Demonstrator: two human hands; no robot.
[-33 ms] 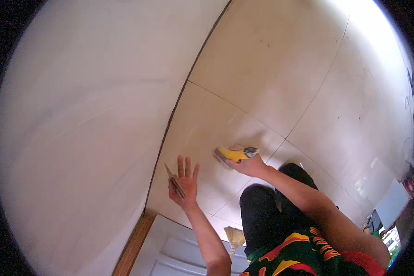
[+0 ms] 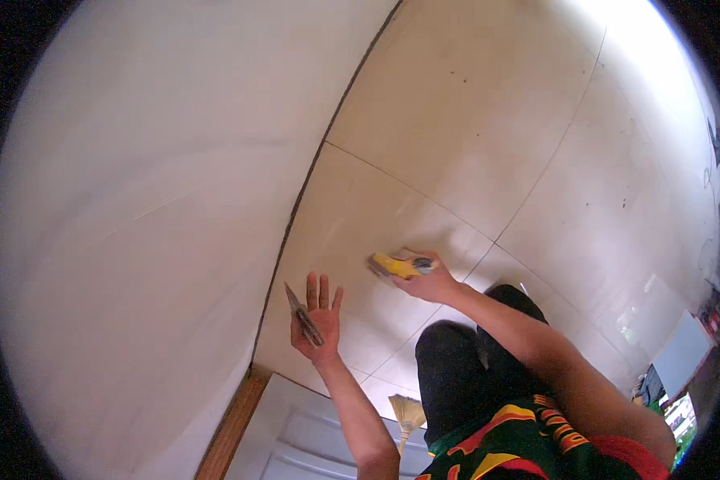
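Note:
My left hand (image 2: 322, 322) is turned palm up, with several fingers stretched out and spread. Across its palm, on the thumb side, lies a thin pointed tool (image 2: 307, 323), its grey tip angled up toward the wall. Whether it is a knife or a small scraper, I cannot tell. My right hand (image 2: 430, 285) grips a yellow hand tool with a dark end (image 2: 398, 266). The tool's greyish, blurred working edge is low over the floor tiles (image 2: 424, 176), and its exact kind is unclear. The two hands are apart, the right one farther out.
To the left rises a pale wall (image 2: 152, 200), with a dark gap (image 2: 298, 204) where it meets the floor. A grey panelled door (image 2: 296, 424) beside a wooden frame (image 2: 234, 424) is at the bottom. A straw broom (image 2: 408, 411) lies by my knees. A pale board (image 2: 683, 354) leans at far right.
My right hand and the yellow tool have shifted slightly left, and the tool has turned a little. My left hand has barely moved, still holding the pointed tool.

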